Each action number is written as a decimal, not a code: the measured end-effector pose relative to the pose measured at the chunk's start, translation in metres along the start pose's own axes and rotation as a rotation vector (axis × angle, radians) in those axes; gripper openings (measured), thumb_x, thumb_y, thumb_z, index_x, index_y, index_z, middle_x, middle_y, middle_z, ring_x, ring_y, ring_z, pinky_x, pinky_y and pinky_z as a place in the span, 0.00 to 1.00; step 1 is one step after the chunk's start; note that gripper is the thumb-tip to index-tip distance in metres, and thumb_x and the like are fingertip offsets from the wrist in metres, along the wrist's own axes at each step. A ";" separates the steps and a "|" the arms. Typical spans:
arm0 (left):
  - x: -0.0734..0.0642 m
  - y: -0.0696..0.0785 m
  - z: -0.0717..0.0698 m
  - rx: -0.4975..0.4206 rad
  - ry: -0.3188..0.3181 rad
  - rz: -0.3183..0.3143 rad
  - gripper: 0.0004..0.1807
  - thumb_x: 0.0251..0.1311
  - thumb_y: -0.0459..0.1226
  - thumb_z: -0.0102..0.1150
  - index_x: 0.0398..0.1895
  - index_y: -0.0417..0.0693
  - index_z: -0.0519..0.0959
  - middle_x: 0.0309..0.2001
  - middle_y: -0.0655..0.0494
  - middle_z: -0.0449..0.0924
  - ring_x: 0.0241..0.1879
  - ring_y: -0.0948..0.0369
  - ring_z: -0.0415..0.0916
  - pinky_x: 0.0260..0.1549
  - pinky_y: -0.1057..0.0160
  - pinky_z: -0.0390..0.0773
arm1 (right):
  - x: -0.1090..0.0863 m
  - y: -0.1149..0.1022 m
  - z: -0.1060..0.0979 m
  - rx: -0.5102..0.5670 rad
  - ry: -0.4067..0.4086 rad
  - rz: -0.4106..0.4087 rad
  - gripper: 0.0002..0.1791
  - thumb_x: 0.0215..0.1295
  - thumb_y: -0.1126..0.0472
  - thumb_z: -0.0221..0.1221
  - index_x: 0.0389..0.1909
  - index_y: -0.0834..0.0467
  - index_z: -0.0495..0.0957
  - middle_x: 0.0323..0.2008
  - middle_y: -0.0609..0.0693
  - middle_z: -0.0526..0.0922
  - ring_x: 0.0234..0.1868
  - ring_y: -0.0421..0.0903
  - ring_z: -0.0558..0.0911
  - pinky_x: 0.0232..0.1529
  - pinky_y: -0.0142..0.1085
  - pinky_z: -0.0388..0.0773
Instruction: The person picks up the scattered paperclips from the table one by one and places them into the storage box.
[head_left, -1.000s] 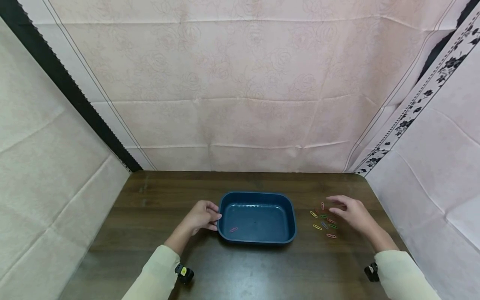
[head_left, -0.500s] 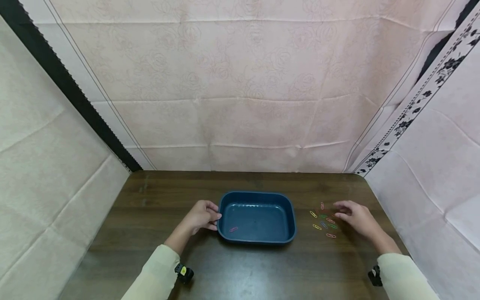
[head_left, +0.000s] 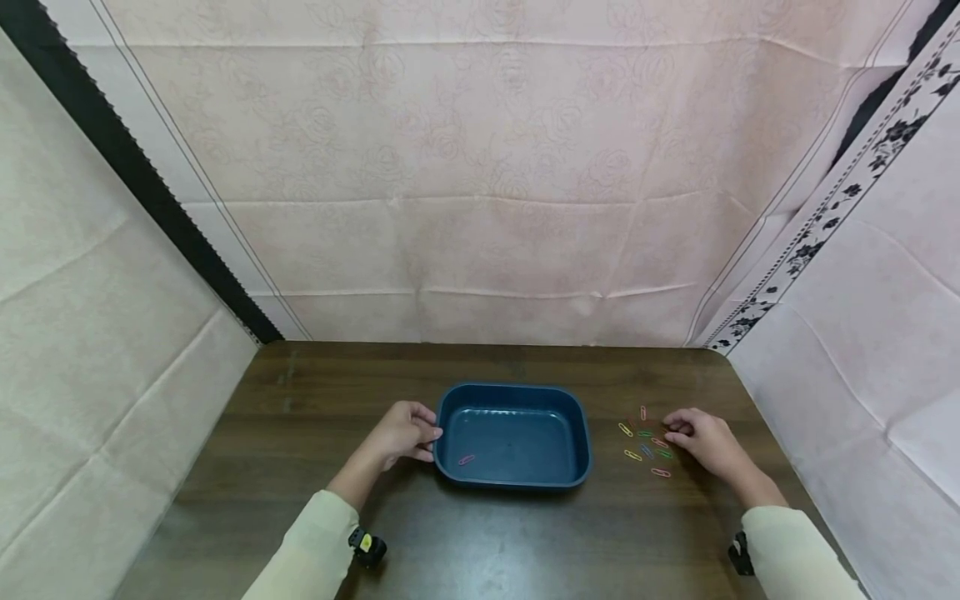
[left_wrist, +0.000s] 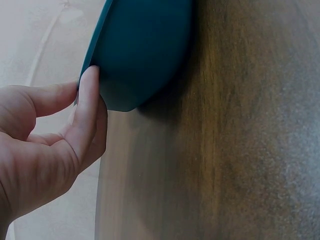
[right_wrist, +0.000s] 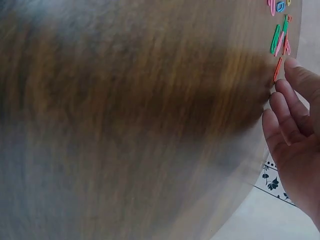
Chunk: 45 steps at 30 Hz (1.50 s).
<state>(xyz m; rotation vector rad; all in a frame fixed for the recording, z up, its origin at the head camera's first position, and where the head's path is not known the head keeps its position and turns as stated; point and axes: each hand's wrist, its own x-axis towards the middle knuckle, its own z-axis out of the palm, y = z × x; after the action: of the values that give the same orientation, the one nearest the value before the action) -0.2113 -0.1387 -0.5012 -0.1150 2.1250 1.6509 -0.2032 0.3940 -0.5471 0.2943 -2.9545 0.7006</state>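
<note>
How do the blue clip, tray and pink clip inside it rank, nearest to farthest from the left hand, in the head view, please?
1. Tray: held, left side.
2. Pink clip: inside, near-left corner.
3. Blue clip: right, outside.

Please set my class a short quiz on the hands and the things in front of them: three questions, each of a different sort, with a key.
1. True or false: the person's left hand holds the rim of the dark-blue rectangular plastic-looking tray.

2. Multiple choice: what colour is the small oval paper clip inside the tray?
A) yellow
B) green
C) pinkish-red

3. Short answer: which hand is nearer the loose multicoloured paper clips on the brown wood-grain table?

Key: 1. True. 2. C. 3. The right hand.
</note>
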 end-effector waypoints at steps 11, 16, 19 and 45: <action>-0.001 0.000 -0.002 -0.004 0.001 0.006 0.13 0.70 0.28 0.60 0.53 0.31 0.74 0.41 0.35 0.82 0.30 0.53 0.82 0.33 0.56 0.91 | 0.005 0.000 0.006 -0.045 -0.001 0.033 0.05 0.61 0.65 0.72 0.34 0.57 0.85 0.31 0.46 0.82 0.32 0.40 0.80 0.34 0.36 0.80; -0.001 -0.001 -0.002 -0.007 0.003 0.008 0.13 0.70 0.28 0.60 0.53 0.31 0.74 0.42 0.33 0.82 0.32 0.51 0.83 0.33 0.56 0.91 | 0.007 -0.001 0.008 -0.052 -0.007 0.045 0.04 0.62 0.65 0.71 0.33 0.57 0.84 0.31 0.47 0.82 0.32 0.42 0.80 0.34 0.38 0.80; 0.000 -0.002 -0.002 -0.009 0.003 0.002 0.13 0.70 0.28 0.60 0.53 0.31 0.74 0.42 0.34 0.81 0.32 0.52 0.83 0.33 0.57 0.91 | 0.008 -0.002 0.009 -0.055 -0.013 0.047 0.04 0.62 0.65 0.71 0.32 0.57 0.83 0.30 0.46 0.82 0.33 0.42 0.80 0.35 0.39 0.80; 0.000 -0.001 0.000 -0.004 0.001 0.001 0.12 0.70 0.28 0.61 0.53 0.31 0.74 0.40 0.36 0.82 0.30 0.54 0.83 0.33 0.56 0.91 | 0.013 -0.006 -0.001 -0.024 -0.149 0.102 0.06 0.66 0.68 0.65 0.31 0.58 0.78 0.28 0.47 0.80 0.31 0.42 0.76 0.33 0.38 0.75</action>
<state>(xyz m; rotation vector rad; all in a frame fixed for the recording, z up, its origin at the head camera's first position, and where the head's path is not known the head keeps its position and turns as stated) -0.2109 -0.1389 -0.5016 -0.1161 2.1232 1.6558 -0.2147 0.3869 -0.5422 0.2027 -3.1361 0.6822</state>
